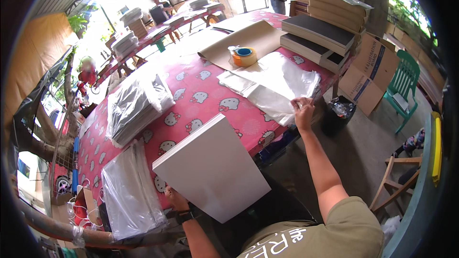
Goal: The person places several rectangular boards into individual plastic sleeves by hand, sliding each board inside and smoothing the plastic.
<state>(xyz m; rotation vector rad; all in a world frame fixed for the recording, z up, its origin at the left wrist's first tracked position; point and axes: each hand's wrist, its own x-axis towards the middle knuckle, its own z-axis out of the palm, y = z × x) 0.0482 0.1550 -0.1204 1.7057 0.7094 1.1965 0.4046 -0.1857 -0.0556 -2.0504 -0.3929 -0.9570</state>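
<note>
My left hand (176, 199) grips the lower left edge of a thick stack of white boards (213, 169). Tilted toward me, the stack rests partly over the near table edge; some of my fingers are hidden by it. Out to the right, my right hand (303, 112) is closed in a pinch on the near right corner of a pile of clear plastic bags (277, 83). That pile lies on a pink patterned tablecloth (201, 79). Just beyond it, a roll of tape (244, 57) with a blue core sits on brown paper (224, 43).
Left of the boards are a plastic-wrapped stack (136, 107) and flat plastic sleeves (131, 191). Black-topped board stacks (318, 33) stand at the far right corner. A black bin (338, 114), a cardboard box (368, 74) and a green chair (404, 86) are to the right. People are in the background.
</note>
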